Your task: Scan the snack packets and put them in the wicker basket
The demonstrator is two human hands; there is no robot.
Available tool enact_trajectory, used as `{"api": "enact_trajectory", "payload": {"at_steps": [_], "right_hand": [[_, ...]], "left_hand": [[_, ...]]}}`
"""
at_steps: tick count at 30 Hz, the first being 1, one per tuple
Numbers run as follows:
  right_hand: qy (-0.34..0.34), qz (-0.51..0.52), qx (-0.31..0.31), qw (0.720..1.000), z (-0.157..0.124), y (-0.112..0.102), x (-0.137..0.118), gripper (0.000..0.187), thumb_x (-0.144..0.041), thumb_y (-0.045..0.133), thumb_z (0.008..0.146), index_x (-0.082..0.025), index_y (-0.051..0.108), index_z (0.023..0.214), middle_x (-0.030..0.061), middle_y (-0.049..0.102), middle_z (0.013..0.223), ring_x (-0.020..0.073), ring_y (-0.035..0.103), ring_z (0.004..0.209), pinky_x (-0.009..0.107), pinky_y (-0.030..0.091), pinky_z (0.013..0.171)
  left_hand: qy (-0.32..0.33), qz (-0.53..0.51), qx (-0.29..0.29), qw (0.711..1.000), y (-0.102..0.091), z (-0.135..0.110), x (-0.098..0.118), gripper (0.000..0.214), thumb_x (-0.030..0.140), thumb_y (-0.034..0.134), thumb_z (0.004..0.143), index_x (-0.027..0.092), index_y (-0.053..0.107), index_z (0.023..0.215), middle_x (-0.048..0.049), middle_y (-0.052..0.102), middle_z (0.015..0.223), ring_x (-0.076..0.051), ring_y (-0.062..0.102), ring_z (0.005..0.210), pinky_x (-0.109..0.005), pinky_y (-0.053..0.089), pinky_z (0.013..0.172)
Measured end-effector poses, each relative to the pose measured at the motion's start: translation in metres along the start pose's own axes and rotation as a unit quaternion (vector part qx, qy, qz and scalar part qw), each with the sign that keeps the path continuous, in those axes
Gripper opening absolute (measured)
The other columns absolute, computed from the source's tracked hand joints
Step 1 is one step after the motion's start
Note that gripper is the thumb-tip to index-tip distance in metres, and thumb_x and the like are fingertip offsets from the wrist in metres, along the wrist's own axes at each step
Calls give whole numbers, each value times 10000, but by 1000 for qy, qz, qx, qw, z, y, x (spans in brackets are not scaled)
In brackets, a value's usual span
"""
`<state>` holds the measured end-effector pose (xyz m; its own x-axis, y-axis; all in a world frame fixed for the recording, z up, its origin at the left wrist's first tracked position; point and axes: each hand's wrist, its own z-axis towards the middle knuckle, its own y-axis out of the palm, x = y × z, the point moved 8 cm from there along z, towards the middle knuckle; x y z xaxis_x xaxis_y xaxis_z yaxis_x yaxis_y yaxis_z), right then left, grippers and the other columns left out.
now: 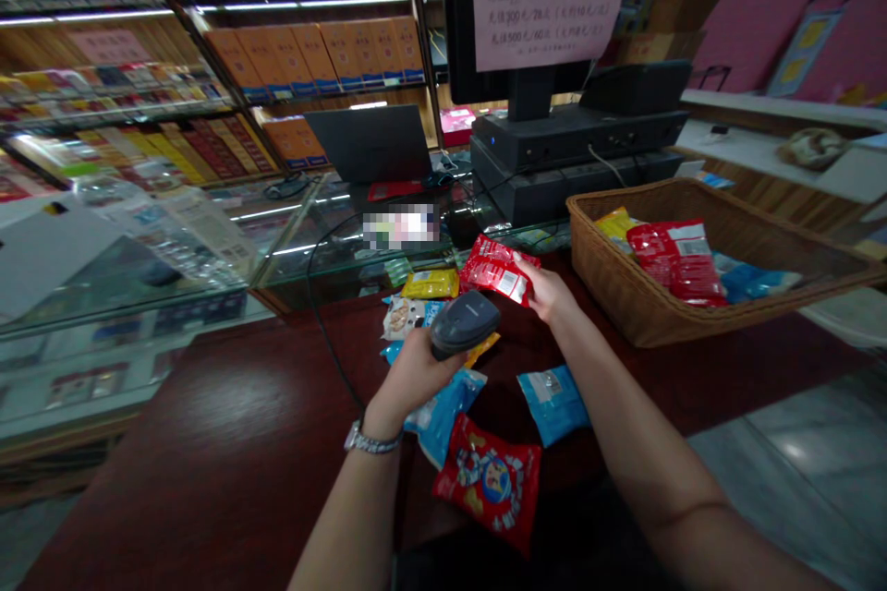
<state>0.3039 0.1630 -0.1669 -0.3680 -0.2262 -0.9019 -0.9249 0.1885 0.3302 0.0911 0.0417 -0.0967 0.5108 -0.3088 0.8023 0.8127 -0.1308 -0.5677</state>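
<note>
Two hands: the left hand (408,374) is closed around the handle of a corded scanner (464,323); the right hand (547,291) is nearly closed, pinching a red bag (495,272) at its edge, above the counter.
Handling: the bag looks light, soft and slick, so its sealed edge offers the surest hold; the scanner looks stiff and light, best gripped by its handle.
Nearby: a blue packet (554,404) and a red packet (489,485) lie below the hands; a wicker basket (644,295) holding more packets stands to the right.
Surface: polished dark wood counter (208,406), beside a glass case (139,295).
Room: shelves of boxed cartons (311,46), a laptop (367,143).
</note>
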Motion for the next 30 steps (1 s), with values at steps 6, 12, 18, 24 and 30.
{"api": "enact_trajectory", "payload": {"at_steps": [6, 12, 18, 24, 30], "right_hand": [[-64, 13, 21, 998, -12, 2, -19, 288, -363, 700, 846, -127, 713, 1010, 104, 768, 945, 195, 723, 784, 259, 580, 655], [-459, -188, 220, 840, -82, -36, -119, 542, -469, 311, 1020, -164, 559, 1393, 159, 618, 1357, 271, 551, 1323, 415, 445, 1089], [-570, -345, 438, 604, -137, -64, -160, 676, -291, 392, 974, -180, 185, 1608, 179, 247, 1628, 345, 175, 1539, 650, 152, 1200], [-564, -371, 286, 680, -120, -43, -159, 538, -276, 522, 910, -179, 522, 1439, 166, 517, 1457, 332, 428, 1405, 588, 297, 1165], [-177, -442, -218, 852, -63, -12, -84, 359, -311, 864, 601, -211, 806, 941, 59, 771, 967, 243, 706, 917, 327, 551, 863]], "left_hand": [[-14, -3, 16, 1000, -3, 1, -1, 282, 183, 636, 761, 141, 745, 1017, -54, 790, 919, -226, 722, 846, -317, 587, 776], [-24, -7, 34, 999, -7, 0, -2, 262, 187, 632, 772, 151, 741, 1008, -55, 788, 867, -241, 726, 832, -333, 596, 745], [-5, 10, 27, 1000, -6, 1, -1, 249, 180, 634, 759, 123, 741, 977, -77, 790, 948, -245, 725, 868, -349, 580, 826], [-12, -9, 38, 999, -8, 1, 0, 269, 198, 643, 762, 114, 742, 998, -85, 793, 944, -248, 728, 861, -351, 586, 813], [-26, -27, 18, 999, -8, 1, -5, 307, 232, 653, 769, 135, 733, 1050, -78, 790, 1008, -256, 720, 964, -355, 576, 874]]}}
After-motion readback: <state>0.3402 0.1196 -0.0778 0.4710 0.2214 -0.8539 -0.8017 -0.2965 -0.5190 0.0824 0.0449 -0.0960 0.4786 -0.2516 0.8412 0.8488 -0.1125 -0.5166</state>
